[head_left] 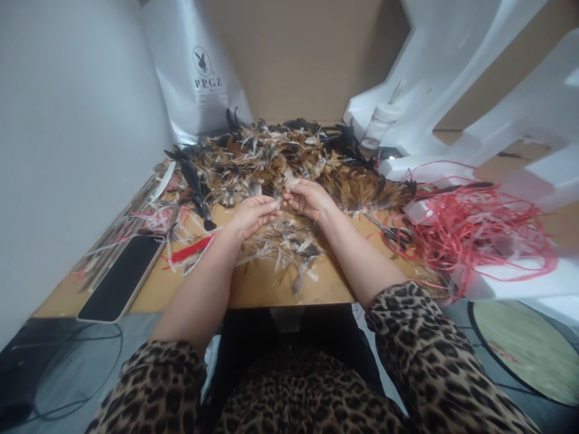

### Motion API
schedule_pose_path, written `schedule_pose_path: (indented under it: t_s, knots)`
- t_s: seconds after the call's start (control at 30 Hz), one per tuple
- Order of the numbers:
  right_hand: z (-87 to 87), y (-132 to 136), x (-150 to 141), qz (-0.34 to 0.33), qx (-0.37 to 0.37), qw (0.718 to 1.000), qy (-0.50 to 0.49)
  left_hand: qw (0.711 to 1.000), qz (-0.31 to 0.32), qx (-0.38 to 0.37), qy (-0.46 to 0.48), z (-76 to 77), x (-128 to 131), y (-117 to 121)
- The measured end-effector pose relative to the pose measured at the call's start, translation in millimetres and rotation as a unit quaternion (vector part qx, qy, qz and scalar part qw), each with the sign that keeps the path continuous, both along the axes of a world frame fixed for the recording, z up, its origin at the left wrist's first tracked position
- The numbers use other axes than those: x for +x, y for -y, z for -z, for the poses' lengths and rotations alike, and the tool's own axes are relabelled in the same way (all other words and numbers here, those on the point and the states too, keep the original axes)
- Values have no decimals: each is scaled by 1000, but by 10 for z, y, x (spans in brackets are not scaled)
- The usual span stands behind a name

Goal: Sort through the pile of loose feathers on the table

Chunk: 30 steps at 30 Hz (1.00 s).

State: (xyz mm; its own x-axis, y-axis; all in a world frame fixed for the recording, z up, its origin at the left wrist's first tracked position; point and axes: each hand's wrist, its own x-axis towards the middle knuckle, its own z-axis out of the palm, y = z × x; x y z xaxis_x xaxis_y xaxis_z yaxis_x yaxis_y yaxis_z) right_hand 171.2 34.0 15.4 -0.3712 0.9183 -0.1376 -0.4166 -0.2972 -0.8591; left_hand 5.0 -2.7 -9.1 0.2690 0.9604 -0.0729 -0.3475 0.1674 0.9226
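Observation:
My left hand [257, 215] and my right hand [308, 198] meet just in front of a large heap of brown, black and white feathers [262, 150]. A small pale feather [277, 204] is pinched between the thumb and fingers of my left hand. My right hand pinches another light, fluffy feather [292, 179] close beside it. Below my hands, a loose scatter of small feathers and quill bits [294, 244] lies on the tabletop [271, 289].
A phone [122, 280] lies at the left beside thin sticks [108, 253] and a red strip [190, 248]. Scissors [393, 232] rest near tangled red ribbon [488, 232] at the right. Behind stand a white printed bag [199, 78] and a clear jar [379, 125].

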Motion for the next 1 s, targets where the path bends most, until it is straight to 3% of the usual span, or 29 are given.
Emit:
schedule_pose_path:
  t_s: [0.13, 0.33, 0.4, 0.5, 0.57, 0.73, 1.0]
  knots:
    - [-5, 19, -39, 23, 20, 1000, 4, 999, 37, -3, 16, -6, 12, 21]
    - [51, -57, 42, 62, 71, 993, 66, 996, -8, -12, 89, -51, -46, -14]
    - [49, -58, 117, 15, 114, 985, 127, 994, -20, -9, 107, -62, -80, -28]
    - [4, -13, 211, -177, 174, 943, 222, 993, -20, 1, 113, -70, -111, -33]
    - [-23, 20, 223, -220, 201, 921, 249, 995, -10, 8, 98, -73, -109, -24]
    - [32, 22, 99, -136, 161, 955, 209, 998, 11, 15, 55, -89, -64, 18]
    - [73, 87, -51, -124, 66, 987, 75, 998, 41, 4, 39, -102, -47, 55]
